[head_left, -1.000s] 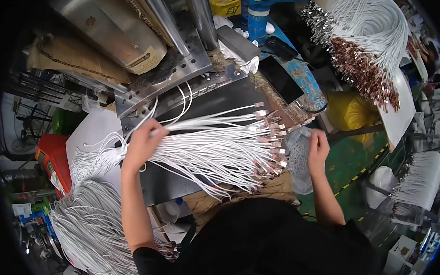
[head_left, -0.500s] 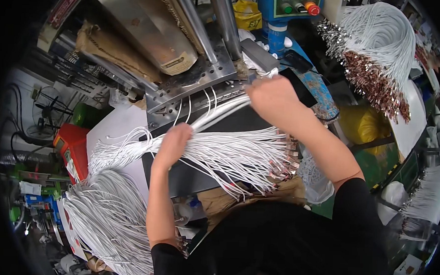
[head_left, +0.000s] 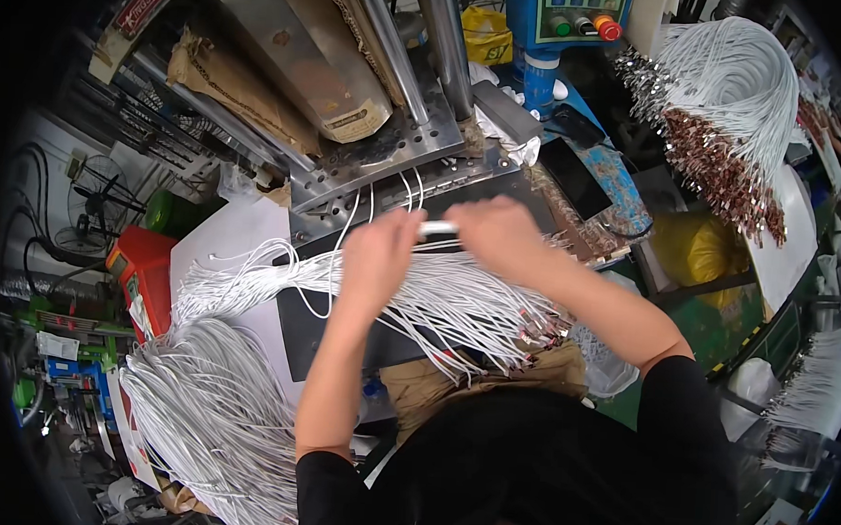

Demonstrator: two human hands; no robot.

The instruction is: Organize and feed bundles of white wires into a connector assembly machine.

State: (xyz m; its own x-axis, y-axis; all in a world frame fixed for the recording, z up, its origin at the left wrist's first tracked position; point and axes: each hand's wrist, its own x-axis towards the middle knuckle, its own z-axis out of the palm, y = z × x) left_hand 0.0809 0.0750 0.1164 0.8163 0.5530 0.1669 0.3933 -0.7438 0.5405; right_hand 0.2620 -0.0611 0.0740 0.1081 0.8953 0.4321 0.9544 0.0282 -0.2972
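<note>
My left hand (head_left: 379, 261) and my right hand (head_left: 499, 234) are side by side above the dark work surface, both closed around a short stretch of white cables (head_left: 438, 229) gathered into a tight bundle. Right under them a broad fan of white cables (head_left: 465, 307) lies spread out, its metal-tipped ends pointing right. At the left, these cables draw together into a narrow neck. A few thin white cables run from behind my left hand up to the metal press (head_left: 387, 172). The fingertips are mostly hidden behind the backs of my hands.
A thick coil of white cables (head_left: 212, 422) hangs at the lower left, near a red box (head_left: 140, 274). At the far right lies another cable coil (head_left: 729, 79) with coppery ends. A blue control panel (head_left: 567, 16) stands behind, with a dark phone-like slab (head_left: 576, 178) before it.
My right hand has come down and left, and my left hand has moved up and right, so they are now close together. The cable stretch showing between them is much shorter.
</note>
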